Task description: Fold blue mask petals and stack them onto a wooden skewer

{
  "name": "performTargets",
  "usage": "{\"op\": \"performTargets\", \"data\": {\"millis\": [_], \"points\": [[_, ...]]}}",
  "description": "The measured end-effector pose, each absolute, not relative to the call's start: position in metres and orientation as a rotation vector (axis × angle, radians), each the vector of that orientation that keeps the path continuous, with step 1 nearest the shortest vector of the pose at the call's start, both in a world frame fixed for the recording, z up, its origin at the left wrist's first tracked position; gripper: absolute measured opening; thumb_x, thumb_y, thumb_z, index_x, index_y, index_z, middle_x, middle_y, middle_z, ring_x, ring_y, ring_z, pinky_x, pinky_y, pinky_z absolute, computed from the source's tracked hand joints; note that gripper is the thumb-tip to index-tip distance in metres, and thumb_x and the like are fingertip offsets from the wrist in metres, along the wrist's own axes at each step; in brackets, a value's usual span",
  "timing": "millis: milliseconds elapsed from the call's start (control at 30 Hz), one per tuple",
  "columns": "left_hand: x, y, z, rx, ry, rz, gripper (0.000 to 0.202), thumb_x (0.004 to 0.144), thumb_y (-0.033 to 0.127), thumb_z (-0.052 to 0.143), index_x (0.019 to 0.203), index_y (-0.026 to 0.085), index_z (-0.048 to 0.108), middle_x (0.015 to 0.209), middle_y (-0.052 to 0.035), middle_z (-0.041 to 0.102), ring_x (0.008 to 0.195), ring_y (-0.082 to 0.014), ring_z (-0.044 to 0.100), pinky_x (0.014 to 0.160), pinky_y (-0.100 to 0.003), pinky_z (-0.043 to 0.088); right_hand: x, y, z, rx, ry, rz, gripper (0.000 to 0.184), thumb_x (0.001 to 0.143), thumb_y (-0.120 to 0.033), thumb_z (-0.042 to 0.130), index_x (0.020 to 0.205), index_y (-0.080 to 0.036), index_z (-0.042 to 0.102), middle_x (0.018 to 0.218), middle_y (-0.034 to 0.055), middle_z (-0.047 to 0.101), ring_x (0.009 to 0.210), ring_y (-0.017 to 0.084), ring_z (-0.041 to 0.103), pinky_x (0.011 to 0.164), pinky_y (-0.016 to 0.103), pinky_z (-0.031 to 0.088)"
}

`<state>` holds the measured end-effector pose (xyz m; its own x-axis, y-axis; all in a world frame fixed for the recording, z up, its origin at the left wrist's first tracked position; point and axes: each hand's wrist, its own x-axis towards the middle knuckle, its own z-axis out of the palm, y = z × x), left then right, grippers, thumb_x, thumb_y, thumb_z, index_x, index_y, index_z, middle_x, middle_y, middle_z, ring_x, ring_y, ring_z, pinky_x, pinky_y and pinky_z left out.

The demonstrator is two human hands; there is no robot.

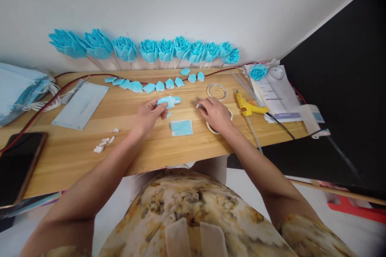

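My left hand (152, 113) is closed, thumb over fingers, on a piece of blue mask fabric (165, 102). A strip of it sticks out to the right, and a small blue bit shows below the fingers. My right hand (215, 113) is closed around scissors (197, 101), whose dark tips point left, apart from the fabric; the handles are hidden in my fist. Between and below my hands lies a blue fabric rectangle (181, 127). A row of cut blue petal pieces (159, 86) lies beyond my hands. A tape roll (230, 115) is partly hidden under my right hand.
Blue fabric flowers (152, 51) on sticks lean along the wall. Another tape roll (217, 92) and a yellow glue gun (247, 106) lie on the right. At left are a flat face mask (81, 105), a mask stack (21, 92), white scraps (102, 143) and a phone (21, 164).
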<state>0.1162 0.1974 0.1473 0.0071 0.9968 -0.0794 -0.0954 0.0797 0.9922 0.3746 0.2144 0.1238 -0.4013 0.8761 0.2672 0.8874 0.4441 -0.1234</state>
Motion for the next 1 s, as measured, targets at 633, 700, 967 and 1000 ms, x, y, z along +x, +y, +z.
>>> {"op": "performTargets", "data": {"millis": [633, 700, 967, 1000], "points": [[0.116, 0.195, 0.147, 1.053, 1.117, 1.109, 0.024, 0.073, 0.034, 0.076, 0.067, 0.016, 0.063, 0.059, 0.0012, 0.063, 0.054, -0.0093, 0.054, 0.057, -0.025, 0.043, 0.382, 0.233, 0.105, -1.475, -1.771, 0.539, 0.011, 0.086, -0.029, 0.062, 0.081, -0.021, 0.068, 0.076, 0.0010, 0.072, 0.069, 0.016, 0.062, 0.068, 0.030, 0.047], [0.116, 0.195, 0.147, 1.038, 1.107, 1.086, 0.024, 0.072, 0.035, 0.078, 0.068, 0.016, 0.064, 0.059, 0.0014, 0.063, 0.054, -0.0094, 0.055, 0.057, -0.025, 0.044, 0.382, 0.234, 0.107, -1.452, -1.590, 0.737, 0.014, 0.085, -0.034, 0.063, 0.082, -0.021, 0.067, 0.074, -0.0001, 0.071, 0.066, 0.015, 0.061, 0.062, 0.027, 0.047], [0.119, 0.192, 0.154, 1.047, 1.108, 0.889, 0.030, 0.068, 0.040, 0.079, 0.066, 0.015, 0.062, 0.058, 0.0017, 0.064, 0.050, -0.0077, 0.054, 0.055, -0.024, 0.044, 0.349, 0.210, 0.151, -1.064, -1.836, 0.523, 0.010, 0.092, -0.021, 0.064, 0.091, -0.023, 0.073, 0.082, -0.0004, 0.074, 0.070, 0.013, 0.064, 0.064, 0.027, 0.049], [0.119, 0.192, 0.155, 1.044, 1.100, 0.879, 0.030, 0.067, 0.040, 0.080, 0.067, 0.015, 0.062, 0.058, 0.0019, 0.064, 0.050, -0.0077, 0.054, 0.055, -0.023, 0.044, 0.343, 0.208, 0.156, -0.953, -1.914, 0.391, 0.012, 0.092, -0.017, 0.064, 0.093, -0.024, 0.074, 0.082, -0.0004, 0.074, 0.072, 0.014, 0.065, 0.067, 0.028, 0.050]]}}
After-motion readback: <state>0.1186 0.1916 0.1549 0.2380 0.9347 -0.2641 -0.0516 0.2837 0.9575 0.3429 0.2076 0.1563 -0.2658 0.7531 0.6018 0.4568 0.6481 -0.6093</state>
